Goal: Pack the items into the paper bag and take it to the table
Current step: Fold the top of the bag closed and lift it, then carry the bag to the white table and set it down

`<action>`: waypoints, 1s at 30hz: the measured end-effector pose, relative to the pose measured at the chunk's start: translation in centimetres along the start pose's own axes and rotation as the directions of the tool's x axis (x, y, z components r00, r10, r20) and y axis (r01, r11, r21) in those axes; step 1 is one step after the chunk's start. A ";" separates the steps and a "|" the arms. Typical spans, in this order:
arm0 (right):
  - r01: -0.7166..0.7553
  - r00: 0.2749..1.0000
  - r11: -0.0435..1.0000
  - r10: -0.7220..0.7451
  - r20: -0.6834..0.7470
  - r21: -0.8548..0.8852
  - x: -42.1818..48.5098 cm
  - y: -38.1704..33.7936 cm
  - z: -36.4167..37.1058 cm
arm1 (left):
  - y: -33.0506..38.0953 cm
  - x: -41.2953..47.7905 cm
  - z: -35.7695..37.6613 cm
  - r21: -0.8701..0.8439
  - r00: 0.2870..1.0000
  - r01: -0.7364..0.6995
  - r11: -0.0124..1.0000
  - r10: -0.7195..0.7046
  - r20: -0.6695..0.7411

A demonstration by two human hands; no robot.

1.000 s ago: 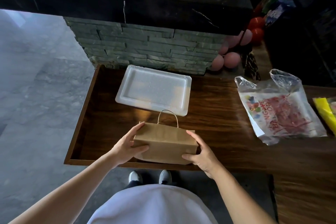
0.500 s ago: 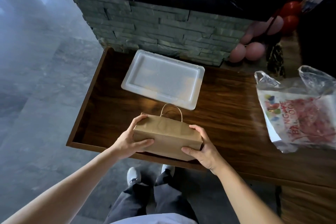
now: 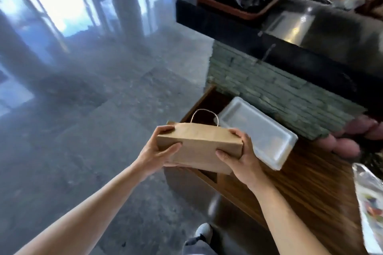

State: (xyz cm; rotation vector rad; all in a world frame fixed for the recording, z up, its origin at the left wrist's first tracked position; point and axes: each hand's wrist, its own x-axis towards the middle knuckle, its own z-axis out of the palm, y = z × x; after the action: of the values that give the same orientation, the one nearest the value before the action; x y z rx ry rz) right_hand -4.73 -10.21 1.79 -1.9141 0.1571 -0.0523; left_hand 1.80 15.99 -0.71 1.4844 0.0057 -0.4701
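1. Hands hold the brown paper bag [image 3: 199, 147] between them, lifted clear of the wooden table [image 3: 306, 182], near its left end.
2. Left hand [image 3: 154, 151] has its grip closed on the bag's left end, thumb across the near face and fingers curled over the top edge.
3. Right hand [image 3: 241, 155] has its grip closed on the bag's right end in the same way, thumb pressed on the near face, fingers over the top.
4. Bag is folded shut along the top and tilts slightly down to the right; its twisted paper handle [image 3: 204, 117] stands up behind the fold.
5. White foam tray [image 3: 263, 136] lies flat on the table just beyond the right hand, close to the grey stone wall [image 3: 269, 89].
6. Printed plastic bag [image 3: 371, 203] lies at the right edge, partly cut off.
7. Pink round things [image 3: 348, 145], blurred, sit at the far right by the wall.
8. Grey shoe [image 3: 204, 232] shows on the stone floor [image 3: 93, 130] below.
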 end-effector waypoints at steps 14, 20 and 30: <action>0.282 0.562 0.939 -0.329 0.759 0.198 -7.7 -17.0 47.7 | -4.4 -36.6 -35.5 -0.112 0.581 -0.214 0.970 0.035 -0.813; 0.259 0.169 0.921 -0.339 0.925 0.291 -18.7 -21.0 66.5 | -9.7 -53.0 -41.7 -0.142 0.154 -0.287 0.947 -0.101 -0.983; 0.192 -0.369 0.910 -0.280 0.886 0.367 -33.7 -26.5 94.5 | -16.8 -69.7 -55.1 -0.166 -0.271 -0.359 0.918 -0.273 -0.923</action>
State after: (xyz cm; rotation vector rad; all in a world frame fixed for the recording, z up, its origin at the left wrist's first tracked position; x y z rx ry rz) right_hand -25.21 91.31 -4.36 -1.2037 -1.5051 1.3165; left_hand -51.36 89.15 -2.36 0.9713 1.3879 1.0432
